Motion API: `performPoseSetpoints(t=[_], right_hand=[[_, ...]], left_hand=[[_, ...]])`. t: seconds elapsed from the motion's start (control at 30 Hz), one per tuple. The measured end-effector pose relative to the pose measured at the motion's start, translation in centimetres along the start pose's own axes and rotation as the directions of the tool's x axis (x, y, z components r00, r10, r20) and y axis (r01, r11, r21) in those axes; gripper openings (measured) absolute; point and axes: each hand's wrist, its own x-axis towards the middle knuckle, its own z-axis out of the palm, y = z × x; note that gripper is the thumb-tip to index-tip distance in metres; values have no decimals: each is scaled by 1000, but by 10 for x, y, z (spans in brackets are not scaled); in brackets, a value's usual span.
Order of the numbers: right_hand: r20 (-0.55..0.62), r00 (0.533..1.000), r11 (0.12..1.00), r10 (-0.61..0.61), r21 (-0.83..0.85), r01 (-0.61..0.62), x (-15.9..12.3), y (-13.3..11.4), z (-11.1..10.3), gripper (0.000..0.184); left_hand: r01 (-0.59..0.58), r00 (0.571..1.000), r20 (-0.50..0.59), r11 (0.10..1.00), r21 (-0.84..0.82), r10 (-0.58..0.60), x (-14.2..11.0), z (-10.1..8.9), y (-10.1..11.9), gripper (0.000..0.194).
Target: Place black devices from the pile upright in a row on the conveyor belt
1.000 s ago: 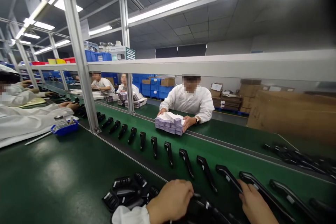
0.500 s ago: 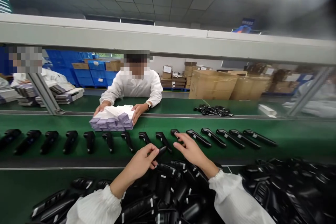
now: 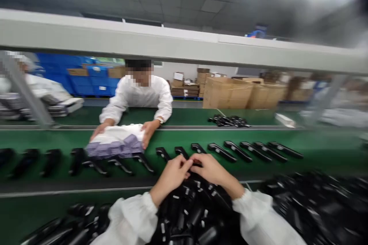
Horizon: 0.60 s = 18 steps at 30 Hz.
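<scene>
My left hand [image 3: 174, 172] and my right hand [image 3: 209, 167] meet at the fingertips above the near edge of the green belt [image 3: 184, 138]. Both are closed around a black hair clipper [image 3: 197, 165], most of it hidden by my fingers. Just beyond them, a row of similar black hair clippers [image 3: 222, 152] lies spaced out along the belt. Under my wrists is a heaped pile of black clippers [image 3: 211, 232] with small white labels.
Across the belt, a co-worker in white holds a stack of white and purple boxes [image 3: 115, 146], overlapping some clippers. Another dark pile [image 3: 322, 206] is at right. Small black parts [image 3: 228, 121] lie on the far bench. A pale beam [image 3: 184, 44] spans overhead.
My hands have come together, the left moving right to meet the right. The co-worker's box stack has moved closer, and clippers in front of it have shifted askew. The view has swung slightly.
</scene>
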Motion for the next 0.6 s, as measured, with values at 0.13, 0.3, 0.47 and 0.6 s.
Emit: performPoseSetpoints(t=[0.13, 0.3, 0.47, 0.6], right_hand=[[7, 992, 986, 129, -109, -127, 10, 40, 12, 12], [-6, 966, 938, 258, -237, -252, 26, 102, 47, 25], [-85, 956, 874, 282, -389, -292, 24, 124, 60, 47], [-130, 965, 832, 228, -490, -262, 28, 137, 60, 50]], left_hand=[[-123, 992, 5, 951, 284, 127, -16, 1, -9, 21], [-284, 951, 270, 766, 576, 149, -26, 6, -27, 26], [-358, 928, 336, 635, 685, 160, -22, 21, -43, 25], [-300, 951, 262, 712, 634, 166, -24, 24, -43, 11]])
